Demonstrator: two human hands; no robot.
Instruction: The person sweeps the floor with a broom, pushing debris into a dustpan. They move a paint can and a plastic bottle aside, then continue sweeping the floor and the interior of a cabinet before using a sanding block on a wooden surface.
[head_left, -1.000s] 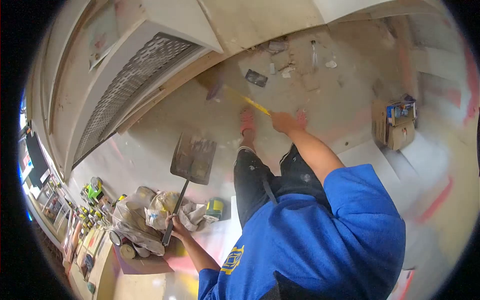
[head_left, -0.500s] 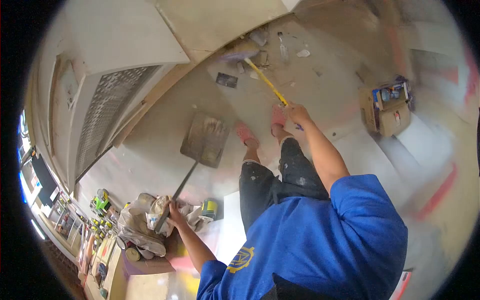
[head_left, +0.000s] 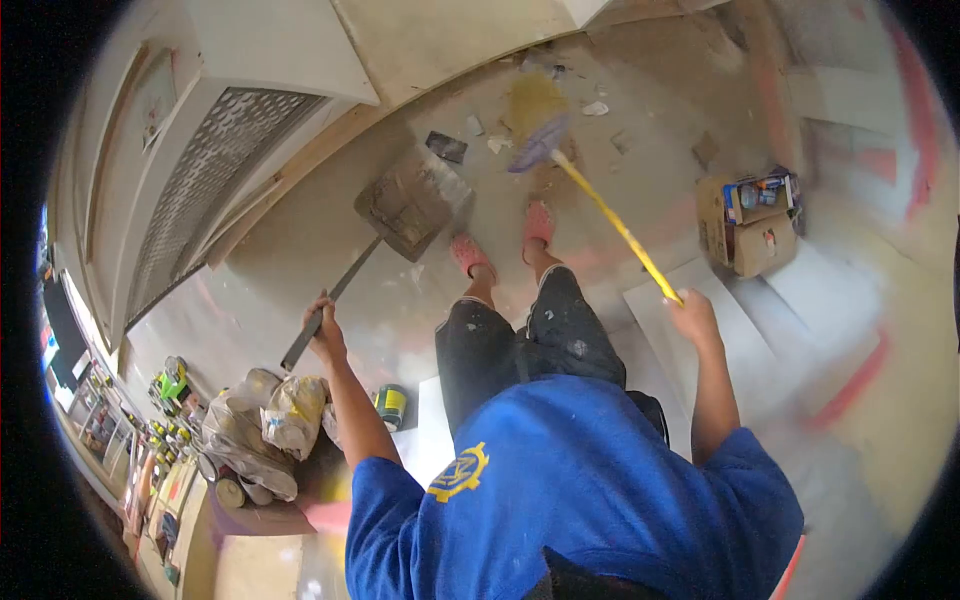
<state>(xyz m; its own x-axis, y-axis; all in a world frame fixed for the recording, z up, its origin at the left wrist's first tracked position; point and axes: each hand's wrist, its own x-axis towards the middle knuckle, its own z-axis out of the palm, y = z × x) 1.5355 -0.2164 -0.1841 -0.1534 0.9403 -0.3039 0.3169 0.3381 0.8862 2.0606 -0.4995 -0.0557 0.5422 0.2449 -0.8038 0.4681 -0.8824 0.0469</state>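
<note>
My left hand [head_left: 325, 328] is closed around the dark handle of a dustpan [head_left: 405, 200], whose wide, dirty pan lies at the floor left of my pink clogs [head_left: 468, 254]. In my right hand [head_left: 692, 316] is the yellow stick of a broom [head_left: 610, 215]. The purple broom head [head_left: 540, 143] with yellowish bristles is up ahead of my feet, to the right of the dustpan. Scraps of debris [head_left: 595, 108] and a dark flat piece [head_left: 446, 147] lie around the bristles and the pan's far edge.
An open cardboard box [head_left: 765, 245] with small items stands at the right. A perforated white panel [head_left: 215, 165] runs along the left. Plastic bags [head_left: 245, 425], a green-and-yellow can [head_left: 390, 405] and several tools are at lower left. White sheets [head_left: 690, 320] lie on the floor.
The broom has swung right and nearer, its handle now held farther to the right. The dustpan has moved forward, closer to the debris. My right arm is further out from my body.
</note>
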